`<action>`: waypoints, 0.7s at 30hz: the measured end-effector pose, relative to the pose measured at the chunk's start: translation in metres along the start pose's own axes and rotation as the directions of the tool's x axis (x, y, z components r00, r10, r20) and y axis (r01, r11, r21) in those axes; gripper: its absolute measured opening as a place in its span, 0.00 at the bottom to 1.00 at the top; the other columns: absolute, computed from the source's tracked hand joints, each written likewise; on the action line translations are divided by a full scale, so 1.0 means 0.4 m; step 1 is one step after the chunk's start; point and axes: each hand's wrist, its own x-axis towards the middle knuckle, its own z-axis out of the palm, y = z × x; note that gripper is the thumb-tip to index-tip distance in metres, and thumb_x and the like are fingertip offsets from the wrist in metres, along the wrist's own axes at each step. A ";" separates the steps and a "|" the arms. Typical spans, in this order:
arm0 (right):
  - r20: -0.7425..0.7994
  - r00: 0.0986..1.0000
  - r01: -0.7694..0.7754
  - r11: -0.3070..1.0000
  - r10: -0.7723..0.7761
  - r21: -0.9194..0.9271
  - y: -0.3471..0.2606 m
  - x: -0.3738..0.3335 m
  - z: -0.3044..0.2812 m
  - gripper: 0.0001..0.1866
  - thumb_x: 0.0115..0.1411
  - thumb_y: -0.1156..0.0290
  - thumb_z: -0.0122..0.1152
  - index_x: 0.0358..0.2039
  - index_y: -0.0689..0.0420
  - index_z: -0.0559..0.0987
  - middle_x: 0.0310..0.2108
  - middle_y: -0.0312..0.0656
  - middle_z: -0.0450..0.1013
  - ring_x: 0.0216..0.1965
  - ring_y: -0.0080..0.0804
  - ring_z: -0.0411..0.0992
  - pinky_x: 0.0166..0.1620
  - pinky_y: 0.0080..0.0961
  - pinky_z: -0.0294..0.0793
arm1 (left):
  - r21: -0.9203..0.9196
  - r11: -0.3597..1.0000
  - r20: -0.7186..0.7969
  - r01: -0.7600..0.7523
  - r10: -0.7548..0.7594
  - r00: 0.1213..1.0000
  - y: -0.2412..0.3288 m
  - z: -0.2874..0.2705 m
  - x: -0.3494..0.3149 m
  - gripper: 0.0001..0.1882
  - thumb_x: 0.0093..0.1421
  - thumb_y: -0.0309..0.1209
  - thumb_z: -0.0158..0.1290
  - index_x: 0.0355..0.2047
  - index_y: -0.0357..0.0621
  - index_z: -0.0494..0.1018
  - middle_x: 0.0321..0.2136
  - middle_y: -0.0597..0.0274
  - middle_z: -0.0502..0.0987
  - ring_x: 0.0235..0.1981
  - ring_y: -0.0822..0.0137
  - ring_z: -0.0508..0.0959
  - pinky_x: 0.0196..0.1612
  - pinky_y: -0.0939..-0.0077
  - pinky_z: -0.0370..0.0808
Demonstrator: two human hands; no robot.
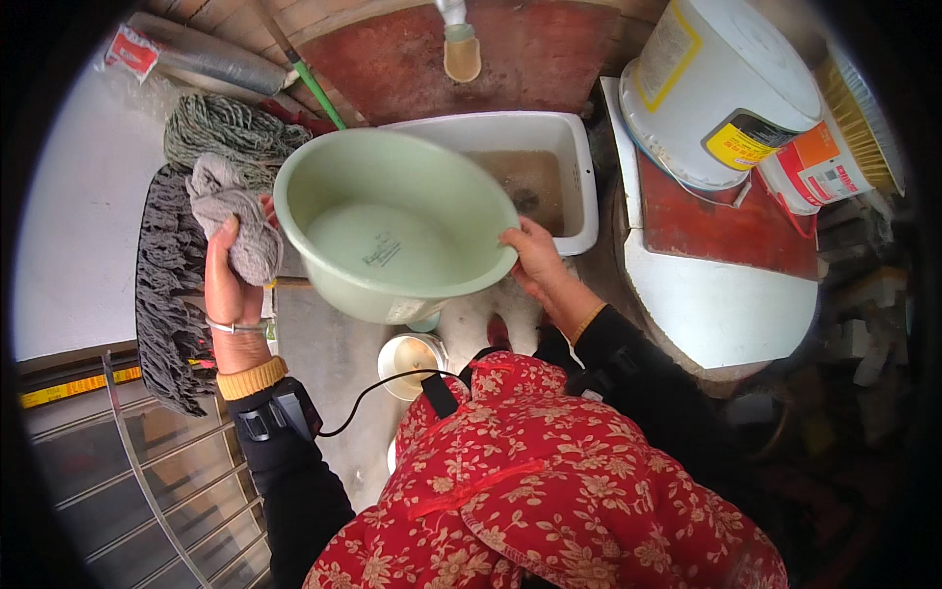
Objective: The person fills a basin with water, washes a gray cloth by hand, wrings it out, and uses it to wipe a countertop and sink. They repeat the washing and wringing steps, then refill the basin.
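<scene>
A pale green plastic basin (392,211) is held up in front of me, tilted, with a small dark print on its inner bottom. My right hand (542,263) is closed on its right rim, thumb on top. In my left hand (234,290) is a bunched grey cloth (240,221), pressed against the basin's left side. Some left fingertips show by the rim; the others are hidden behind the cloth. Behind the basin stands a white sink (586,182) with murky brownish water in it, partly covered by the basin. A tap (461,54) hangs above the sink.
Grey mop heads (175,294) lie at the left beside a green-handled pole (319,93). White buckets (721,88) stand on a red board (711,216) at the right. Below the basin, a small white bucket (412,358) is on the floor. A black cable (363,398) runs from my left sleeve.
</scene>
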 end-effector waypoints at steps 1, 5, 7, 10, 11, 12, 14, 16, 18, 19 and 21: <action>-0.036 0.999 0.040 0.999 -0.040 -0.005 -0.007 -0.014 0.000 0.20 0.56 0.78 0.54 0.50 0.63 0.71 0.41 0.43 0.73 0.39 0.30 0.75 0.41 0.26 0.76 | 0.016 1.000 -0.006 0.011 -0.011 1.000 -0.019 -0.031 -0.015 0.28 0.63 0.38 0.49 0.58 0.29 0.62 0.52 0.44 0.73 0.56 0.51 0.71 0.63 0.59 0.64; -0.137 0.970 0.200 0.980 -0.201 -0.027 -0.028 -0.053 0.008 0.26 0.54 0.83 0.54 0.55 0.63 0.65 0.44 0.45 0.73 0.41 0.31 0.75 0.44 0.28 0.77 | 0.048 0.993 0.004 0.104 -0.105 0.994 -0.097 -0.123 -0.046 0.27 0.61 0.37 0.51 0.55 0.29 0.65 0.50 0.47 0.74 0.53 0.55 0.74 0.60 0.64 0.68; -0.149 0.950 0.275 0.961 -0.274 -0.013 -0.032 -0.076 0.009 0.26 0.55 0.84 0.53 0.56 0.62 0.64 0.43 0.45 0.73 0.41 0.31 0.75 0.45 0.27 0.77 | 0.063 0.990 0.024 0.130 -0.132 0.991 -0.139 -0.148 -0.054 0.26 0.61 0.38 0.52 0.54 0.30 0.67 0.49 0.50 0.75 0.50 0.58 0.75 0.57 0.66 0.69; -0.175 0.935 0.302 0.952 -0.307 -0.057 -0.027 -0.102 0.005 0.25 0.55 0.85 0.52 0.55 0.61 0.64 0.43 0.45 0.74 0.41 0.31 0.76 0.44 0.25 0.77 | -0.029 0.987 0.010 0.161 -0.161 0.987 -0.197 -0.162 -0.058 0.24 0.61 0.36 0.53 0.52 0.31 0.69 0.46 0.54 0.76 0.48 0.61 0.76 0.54 0.68 0.71; -0.207 0.926 0.307 0.949 -0.314 -0.066 -0.022 -0.107 0.001 0.25 0.55 0.85 0.52 0.55 0.61 0.64 0.42 0.45 0.74 0.41 0.31 0.76 0.44 0.25 0.77 | 0.038 0.985 -0.108 0.170 -0.165 0.980 -0.204 -0.161 -0.061 0.23 0.61 0.35 0.53 0.52 0.32 0.69 0.46 0.54 0.76 0.47 0.61 0.76 0.53 0.69 0.71; -0.179 0.926 0.326 0.943 -0.332 -0.062 -0.015 -0.111 -0.005 0.25 0.55 0.85 0.52 0.55 0.61 0.65 0.42 0.45 0.74 0.41 0.30 0.76 0.44 0.25 0.77 | 0.079 0.985 -0.163 0.154 -0.140 0.977 -0.206 -0.153 -0.061 0.23 0.61 0.34 0.53 0.52 0.32 0.70 0.46 0.55 0.76 0.47 0.61 0.76 0.53 0.69 0.71; -0.203 0.904 0.376 0.925 -0.377 -0.045 0.006 -0.112 -0.021 0.25 0.55 0.85 0.52 0.55 0.60 0.65 0.42 0.45 0.74 0.40 0.30 0.76 0.44 0.25 0.77 | 0.139 0.982 -0.241 0.131 -0.094 0.966 -0.185 -0.119 -0.066 0.22 0.61 0.32 0.54 0.52 0.32 0.69 0.46 0.55 0.76 0.46 0.61 0.77 0.50 0.68 0.74; -0.192 0.895 0.390 0.915 -0.404 -0.107 0.034 -0.108 -0.041 0.25 0.55 0.84 0.53 0.54 0.61 0.66 0.41 0.44 0.74 0.39 0.29 0.75 0.43 0.24 0.76 | 0.116 0.983 -0.099 0.140 -0.128 0.987 -0.147 -0.051 -0.087 0.24 0.64 0.39 0.51 0.53 0.31 0.67 0.46 0.53 0.76 0.43 0.60 0.78 0.44 0.64 0.78; -0.209 0.887 0.390 0.910 -0.412 -0.138 0.060 -0.111 -0.056 0.25 0.54 0.83 0.55 0.54 0.61 0.66 0.41 0.44 0.74 0.38 0.28 0.75 0.42 0.24 0.76 | 0.145 0.969 0.035 0.199 -0.206 0.978 -0.106 0.053 -0.118 0.27 0.66 0.44 0.47 0.53 0.31 0.66 0.46 0.49 0.75 0.41 0.62 0.79 0.40 0.67 0.80; -0.176 0.869 0.453 0.886 -0.463 -0.098 0.069 -0.117 -0.055 0.25 0.54 0.82 0.55 0.54 0.61 0.66 0.41 0.44 0.74 0.38 0.28 0.74 0.42 0.24 0.75 | 0.181 0.966 0.193 0.183 -0.218 0.957 -0.094 0.117 -0.132 0.27 0.65 0.45 0.49 0.53 0.32 0.66 0.46 0.48 0.76 0.40 0.63 0.79 0.39 0.68 0.80; -0.219 0.887 0.409 0.912 -0.406 -0.033 0.062 -0.132 -0.041 0.25 0.54 0.82 0.56 0.55 0.61 0.66 0.40 0.44 0.74 0.38 0.28 0.74 0.41 0.24 0.75 | 0.253 0.932 0.383 0.258 -0.342 0.858 -0.087 0.251 -0.165 0.25 0.63 0.41 0.52 0.52 0.34 0.66 0.43 0.49 0.77 0.40 0.63 0.79 0.37 0.73 0.80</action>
